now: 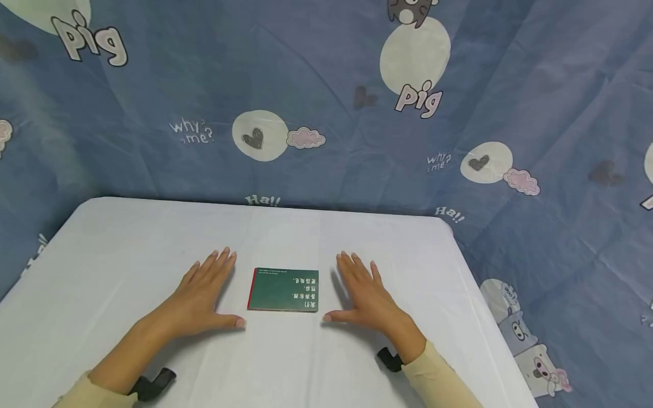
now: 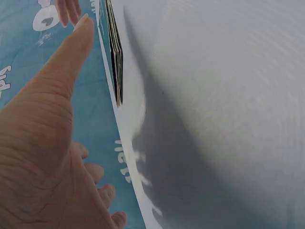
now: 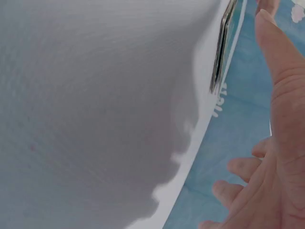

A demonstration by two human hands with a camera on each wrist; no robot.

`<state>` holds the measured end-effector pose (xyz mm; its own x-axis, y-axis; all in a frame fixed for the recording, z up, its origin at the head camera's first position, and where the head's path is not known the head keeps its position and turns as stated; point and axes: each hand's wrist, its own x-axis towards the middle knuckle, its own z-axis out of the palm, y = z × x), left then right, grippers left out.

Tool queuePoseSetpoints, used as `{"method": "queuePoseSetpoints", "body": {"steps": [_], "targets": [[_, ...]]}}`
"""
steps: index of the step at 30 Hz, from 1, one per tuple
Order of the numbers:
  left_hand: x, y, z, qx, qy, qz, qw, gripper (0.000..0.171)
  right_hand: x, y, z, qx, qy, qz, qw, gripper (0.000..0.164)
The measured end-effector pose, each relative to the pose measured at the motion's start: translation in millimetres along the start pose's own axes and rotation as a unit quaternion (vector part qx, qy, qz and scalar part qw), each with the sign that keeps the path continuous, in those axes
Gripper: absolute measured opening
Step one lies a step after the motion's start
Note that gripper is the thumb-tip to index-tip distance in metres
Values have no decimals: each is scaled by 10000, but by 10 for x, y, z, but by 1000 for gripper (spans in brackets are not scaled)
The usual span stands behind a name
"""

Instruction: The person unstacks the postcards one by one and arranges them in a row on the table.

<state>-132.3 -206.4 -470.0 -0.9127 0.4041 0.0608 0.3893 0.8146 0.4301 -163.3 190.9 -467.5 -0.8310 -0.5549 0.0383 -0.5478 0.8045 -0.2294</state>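
Note:
A flat green stack of cards or thin booklets (image 1: 283,290) lies on the white table, with white characters upside down on top and a red strip along its left edge. Several thin layers of the stack (image 2: 116,57) show from the side in the left wrist view. To its left is my left hand (image 1: 199,300), fingers straight and thumb held out toward the stack without touching it. My right hand (image 1: 368,297) mirrors this on the right side, fingers extended and thumb apart from the stack. Both hands hold nothing.
The table (image 1: 153,238) is covered in white cloth, with rounded far corners. Behind it and along the right side hangs a blue printed curtain (image 1: 326,73). A black strap piece (image 1: 153,385) sits at the left wrist, another black piece (image 1: 390,360) at the right.

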Motion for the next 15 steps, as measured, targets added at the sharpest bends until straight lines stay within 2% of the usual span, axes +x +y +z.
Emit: {"method": "queuePoseSetpoints", "body": {"steps": [7,15], "targets": [[80,4,44,35,-3,-15,10000,140,90,19,44,160,-39,-247,9996,129],[140,87,70,-78,-214,18,9997,136,177,-40,68,445,-186,-412,9980,131]]}}
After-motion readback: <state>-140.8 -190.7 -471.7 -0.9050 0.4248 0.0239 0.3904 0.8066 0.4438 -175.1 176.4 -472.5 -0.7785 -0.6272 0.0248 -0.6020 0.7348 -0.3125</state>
